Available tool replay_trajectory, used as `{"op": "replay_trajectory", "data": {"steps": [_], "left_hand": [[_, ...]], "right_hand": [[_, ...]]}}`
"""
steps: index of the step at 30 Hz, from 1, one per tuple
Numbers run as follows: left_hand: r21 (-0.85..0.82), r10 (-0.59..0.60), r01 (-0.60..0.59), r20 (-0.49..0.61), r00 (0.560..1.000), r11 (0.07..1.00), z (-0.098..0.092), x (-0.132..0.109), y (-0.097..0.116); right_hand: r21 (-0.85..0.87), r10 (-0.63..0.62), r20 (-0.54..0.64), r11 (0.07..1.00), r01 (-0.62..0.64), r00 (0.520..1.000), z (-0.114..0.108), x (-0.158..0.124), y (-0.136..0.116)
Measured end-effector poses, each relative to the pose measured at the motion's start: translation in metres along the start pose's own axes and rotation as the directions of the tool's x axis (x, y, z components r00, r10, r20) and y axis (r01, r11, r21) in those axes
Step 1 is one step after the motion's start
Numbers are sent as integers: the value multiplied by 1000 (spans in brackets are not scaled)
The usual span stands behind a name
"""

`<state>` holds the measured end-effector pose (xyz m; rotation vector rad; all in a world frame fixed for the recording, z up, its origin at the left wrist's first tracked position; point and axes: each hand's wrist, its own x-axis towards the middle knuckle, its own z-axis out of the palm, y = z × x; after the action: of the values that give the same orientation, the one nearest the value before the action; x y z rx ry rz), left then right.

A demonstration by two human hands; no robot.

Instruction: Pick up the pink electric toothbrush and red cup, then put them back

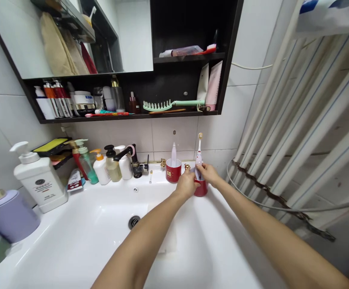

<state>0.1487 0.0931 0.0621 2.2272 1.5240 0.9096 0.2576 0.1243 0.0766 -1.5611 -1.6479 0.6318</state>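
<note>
My right hand (210, 174) is closed on an electric toothbrush (199, 156), which stands upright with its lower end inside a red cup (201, 189). Around the left side of that cup my left hand (187, 184) is wrapped, near its gold handle (187, 166). Just left of it, a second red cup (173, 174) with gold lettering holds a pale pink pointed object (173, 154). A small brush head (151, 177) lies on the sink ledge by the black faucet (136, 164). My fingers hide part of the cup's rim.
The white sink basin (96, 224) spreads below my arms. Several pump bottles (100, 167) line the ledge at left, with a large white bottle (42, 182) nearer. A dark shelf (126, 117) with a green hairbrush (159, 106) hangs above. White pipes (295, 140) run along the right.
</note>
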Motion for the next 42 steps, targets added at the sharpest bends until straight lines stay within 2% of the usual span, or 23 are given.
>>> {"op": "replay_trajectory", "data": {"steps": [4, 8, 10, 12, 14, 16, 18, 20, 22, 24, 28, 32, 36, 42], "left_hand": [[21, -13, 13, 24, 1000, 1000, 11, 29, -3], [64, 35, -35, 3, 999, 997, 10, 36, -7], [121, 93, -84, -72, 993, 989, 3, 33, -14], [194, 101, -66, -176, 979, 979, -7, 30, -23], [233, 27, 27, -226, 974, 972, -16, 27, -34], [211, -64, 106, -199, 978, 972, -24, 24, -43], [164, -104, 130, -161, 981, 978, -29, 18, -47], [134, -110, 131, -155, 982, 982, -33, 6, -48], [132, -102, 125, -166, 981, 983, -35, -14, -46], [139, -103, 128, -175, 979, 982, -37, -40, -45], [148, -154, 175, -141, 978, 973, -37, -95, -45], [130, -186, 199, -106, 977, 971, -35, -135, -49], [107, -206, 216, -97, 974, 970, -35, -154, -52], [90, -254, 262, -84, 963, 961, -33, -162, -52]], "right_hand": [[-25, 14, 17, 1000, -14, 1000, -2, 29, 8], [-4, 6, 48, 1000, -5, 999, 1, 48, 16], [12, -5, 61, 1000, 5, 998, 2, 53, 20], [24, -18, 56, 1000, 17, 998, 2, 55, 23], [28, -33, 9, 999, 32, 999, -2, 52, 21], [23, -45, -97, 999, 47, 994, -7, 44, 14], [16, -65, -232, 997, 71, 971, -9, 30, 2], [16, -105, -322, 993, 116, 941, -3, 10, -10], [31, -153, -322, 985, 172, 934, 12, -13, -20], [65, -174, -253, 979, 196, 952, 35, -36, -26], [133, -139, -66, 980, 146, 988, 82, -72, -30], [162, -139, 100, 979, 122, 985, 109, -92, -33], [154, -114, 165, 984, 89, 980, 121, -104, -35], [163, -137, 143, 980, 113, 980, 120, -109, -43]]}}
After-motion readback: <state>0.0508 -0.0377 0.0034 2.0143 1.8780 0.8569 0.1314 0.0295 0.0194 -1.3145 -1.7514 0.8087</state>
